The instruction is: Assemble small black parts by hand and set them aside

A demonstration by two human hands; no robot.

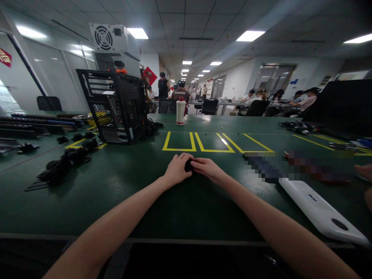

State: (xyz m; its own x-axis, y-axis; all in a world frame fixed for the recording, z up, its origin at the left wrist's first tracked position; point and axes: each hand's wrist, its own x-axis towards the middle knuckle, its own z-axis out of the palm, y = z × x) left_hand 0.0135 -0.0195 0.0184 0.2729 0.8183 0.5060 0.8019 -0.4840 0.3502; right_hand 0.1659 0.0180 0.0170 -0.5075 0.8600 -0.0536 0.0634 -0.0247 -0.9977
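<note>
A small black rounded object [188,165] is held low over the green table, its kind hard to make out. My left hand [178,169] curls around it from the left, fingers over its top. From the right, the closed fingertips of my right hand [208,168] pinch its edge. Most of the object is hidden by the fingers. Just beyond the hands, yellow tape outlines [179,149] mark the tabletop.
An open black computer case [130,110] stands at left with power supplies [116,44] stacked on it. Black cable bundles [55,170] lie nearby. A white bottle [180,112] stands behind the tape. At right are a long white device [312,205] and another person's hand [364,171].
</note>
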